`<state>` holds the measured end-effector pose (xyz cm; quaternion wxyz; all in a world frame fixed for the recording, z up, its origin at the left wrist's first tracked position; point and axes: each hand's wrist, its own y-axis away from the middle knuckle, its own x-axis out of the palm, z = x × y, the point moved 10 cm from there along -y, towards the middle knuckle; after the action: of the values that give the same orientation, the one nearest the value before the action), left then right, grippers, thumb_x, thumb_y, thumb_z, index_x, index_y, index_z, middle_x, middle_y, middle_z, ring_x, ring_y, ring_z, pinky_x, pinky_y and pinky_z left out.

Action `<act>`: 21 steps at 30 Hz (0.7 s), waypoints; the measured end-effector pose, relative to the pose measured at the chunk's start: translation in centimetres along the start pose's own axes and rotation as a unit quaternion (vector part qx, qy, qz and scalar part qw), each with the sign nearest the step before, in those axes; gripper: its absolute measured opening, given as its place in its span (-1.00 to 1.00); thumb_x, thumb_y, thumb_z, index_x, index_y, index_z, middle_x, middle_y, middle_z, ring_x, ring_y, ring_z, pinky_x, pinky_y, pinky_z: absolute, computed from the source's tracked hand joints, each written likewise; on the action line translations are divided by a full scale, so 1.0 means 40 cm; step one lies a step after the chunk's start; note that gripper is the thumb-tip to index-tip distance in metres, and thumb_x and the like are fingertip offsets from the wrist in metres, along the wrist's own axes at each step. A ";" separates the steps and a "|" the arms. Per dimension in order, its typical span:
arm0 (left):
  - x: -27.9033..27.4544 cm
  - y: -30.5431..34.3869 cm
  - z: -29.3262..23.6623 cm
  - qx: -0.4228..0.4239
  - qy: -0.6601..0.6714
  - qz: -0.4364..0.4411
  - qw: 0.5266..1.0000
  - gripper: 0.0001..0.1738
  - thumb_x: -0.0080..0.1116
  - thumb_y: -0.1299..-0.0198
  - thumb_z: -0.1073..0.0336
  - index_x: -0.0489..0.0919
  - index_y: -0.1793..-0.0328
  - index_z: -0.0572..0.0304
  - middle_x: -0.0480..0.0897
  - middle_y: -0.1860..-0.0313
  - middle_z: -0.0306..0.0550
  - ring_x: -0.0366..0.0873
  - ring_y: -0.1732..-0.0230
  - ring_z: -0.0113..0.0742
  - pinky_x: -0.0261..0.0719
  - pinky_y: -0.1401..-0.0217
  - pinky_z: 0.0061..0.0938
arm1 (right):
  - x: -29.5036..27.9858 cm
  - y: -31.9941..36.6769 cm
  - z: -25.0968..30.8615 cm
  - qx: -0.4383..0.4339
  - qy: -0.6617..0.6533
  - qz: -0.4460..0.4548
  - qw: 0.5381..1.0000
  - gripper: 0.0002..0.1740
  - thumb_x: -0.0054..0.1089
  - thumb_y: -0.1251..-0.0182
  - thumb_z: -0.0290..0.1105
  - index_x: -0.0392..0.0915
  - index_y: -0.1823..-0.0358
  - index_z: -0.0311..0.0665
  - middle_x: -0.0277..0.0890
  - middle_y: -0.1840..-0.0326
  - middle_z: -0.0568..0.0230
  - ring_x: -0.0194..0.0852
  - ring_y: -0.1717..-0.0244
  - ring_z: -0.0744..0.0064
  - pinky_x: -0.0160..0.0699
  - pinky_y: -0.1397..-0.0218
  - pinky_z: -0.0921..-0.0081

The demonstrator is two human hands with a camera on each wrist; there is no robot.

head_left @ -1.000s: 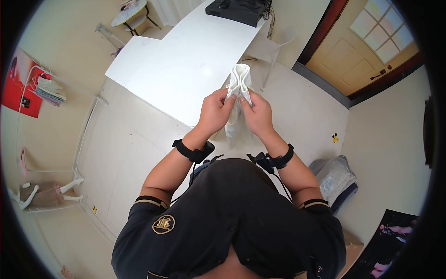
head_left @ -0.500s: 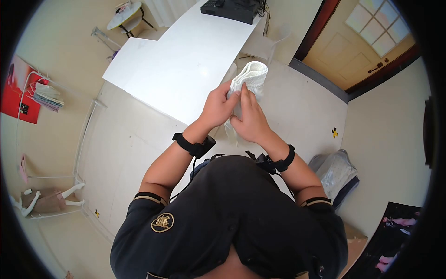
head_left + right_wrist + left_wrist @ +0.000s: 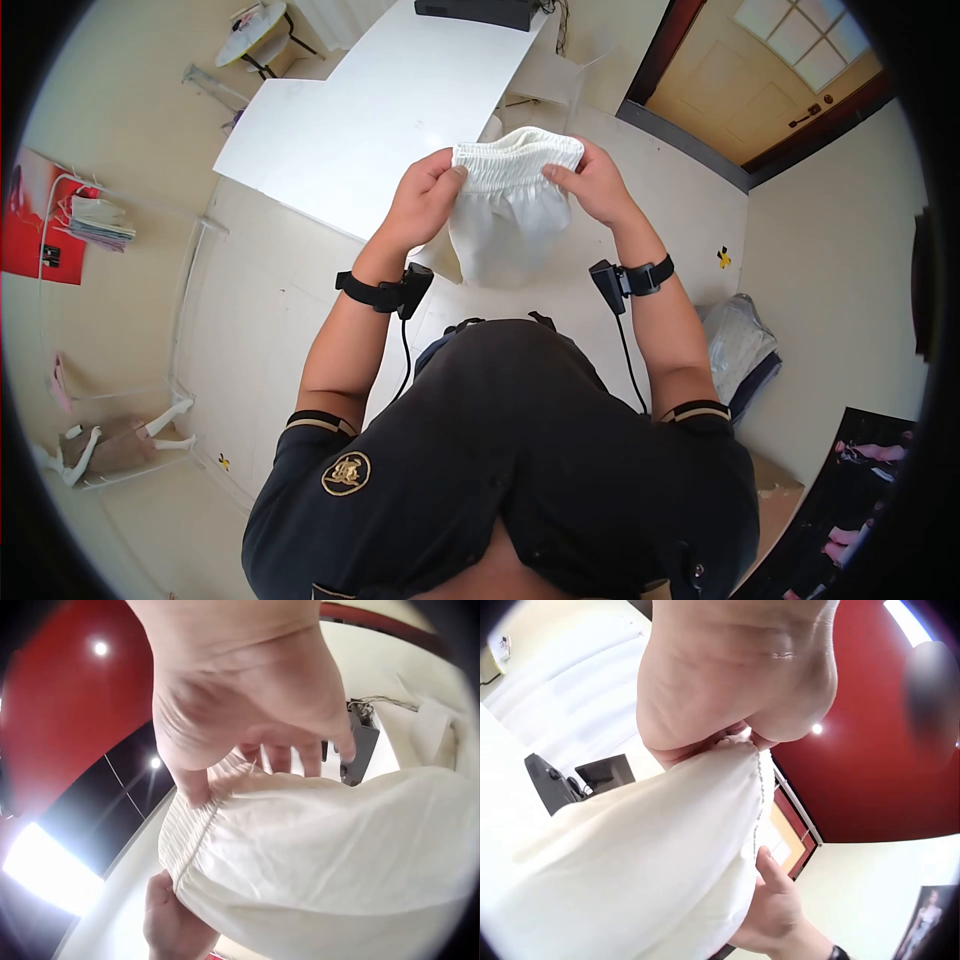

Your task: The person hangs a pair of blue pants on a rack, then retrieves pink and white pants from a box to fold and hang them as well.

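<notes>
A white garment (image 3: 510,215) with a gathered elastic waistband hangs between both hands in the head view, its band spread flat at the top. The left hand (image 3: 425,198) pinches the band's left end, thumb in front. At the right end, the right hand (image 3: 598,185) grips the band with its thumb over the front and fingers behind. The cloth (image 3: 660,847) drops away below the left hand (image 3: 735,675) in the left wrist view. In the right wrist view the gathered band (image 3: 184,832) runs from the right hand (image 3: 247,705) toward the other hand.
A white table (image 3: 340,130) stands ahead to the left, with a black device (image 3: 475,12) at its far end. A door (image 3: 755,90) is at the upper right. A clothes rack (image 3: 195,265) stands left, and a plastic-wrapped bundle (image 3: 738,345) lies on the right.
The hands were close together with the band folded between them; they have moved apart, left hand to the left and right hand to the right, and the band is now spread wide.
</notes>
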<state>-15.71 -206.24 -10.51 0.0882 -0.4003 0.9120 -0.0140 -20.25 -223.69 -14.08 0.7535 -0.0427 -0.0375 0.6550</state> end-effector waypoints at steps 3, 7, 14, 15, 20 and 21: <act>-0.018 0.002 0.008 0.017 -0.012 0.006 1.000 -0.71 -0.16 -0.22 0.44 0.48 -0.01 0.37 0.57 0.16 -0.19 0.44 0.14 -0.50 0.38 0.04 -0.57 | -0.010 -0.004 0.049 -0.019 0.073 -0.025 0.997 -0.71 0.24 -0.16 -0.39 0.44 0.12 -0.33 0.51 0.23 0.37 0.42 0.19 0.61 0.41 0.08 0.59; -0.018 0.012 -0.012 0.041 0.014 -0.021 0.999 -0.61 -0.01 -0.16 0.40 0.39 -0.14 0.34 0.56 0.10 -0.14 0.48 0.07 -0.42 0.40 -0.03 -0.52 | -0.001 -0.010 0.096 -0.062 0.057 -0.025 0.996 -0.74 0.24 -0.15 -0.40 0.46 0.16 -0.32 0.52 0.26 0.39 0.42 0.22 0.62 0.42 0.12 0.60; 0.005 0.014 -0.041 0.081 -0.196 -0.067 0.975 -0.39 0.22 0.00 0.24 0.34 -0.19 0.28 0.61 0.18 0.11 0.59 0.16 -0.10 0.52 0.05 -0.38 | -0.020 -0.011 0.115 -0.095 0.103 -0.048 0.989 -0.76 0.23 -0.15 -0.43 0.46 0.16 -0.32 0.51 0.26 0.39 0.42 0.24 0.65 0.43 0.15 0.63; 0.009 0.005 -0.032 0.065 -0.248 -0.054 0.965 -0.49 0.20 -0.02 0.23 0.41 -0.11 0.27 0.61 0.29 0.10 0.59 0.27 -0.08 0.52 0.16 -0.37 | -0.025 -0.011 0.112 -0.092 0.125 -0.051 0.987 -0.75 0.24 -0.15 -0.43 0.46 0.16 -0.32 0.51 0.26 0.39 0.42 0.24 0.65 0.43 0.15 0.62; 0.030 -0.034 -0.050 0.030 -0.330 -0.028 0.943 -0.73 0.12 -0.07 0.23 0.56 0.18 0.27 0.56 0.54 0.09 0.52 0.51 -0.04 0.45 0.42 -0.34 | -0.073 -0.035 0.082 -0.069 0.159 -0.059 0.983 -0.66 0.23 -0.15 -0.42 0.42 0.05 -0.34 0.51 0.20 0.32 0.44 0.17 0.58 0.44 0.08 0.59; 0.032 -0.054 -0.051 0.037 -0.323 -0.026 0.945 -0.75 0.11 -0.08 0.24 0.56 0.21 0.28 0.55 0.55 0.09 0.51 0.52 -0.04 0.44 0.42 -0.34 | -0.089 -0.043 0.065 -0.049 0.162 -0.062 0.984 -0.60 0.23 -0.15 -0.42 0.39 -0.02 -0.34 0.50 0.15 0.28 0.44 0.13 0.54 0.43 0.04 0.57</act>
<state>-15.32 -208.73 -8.49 0.3923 -0.4036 0.8227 0.0801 -19.34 -227.41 -11.31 0.7855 -0.1829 0.0504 0.5891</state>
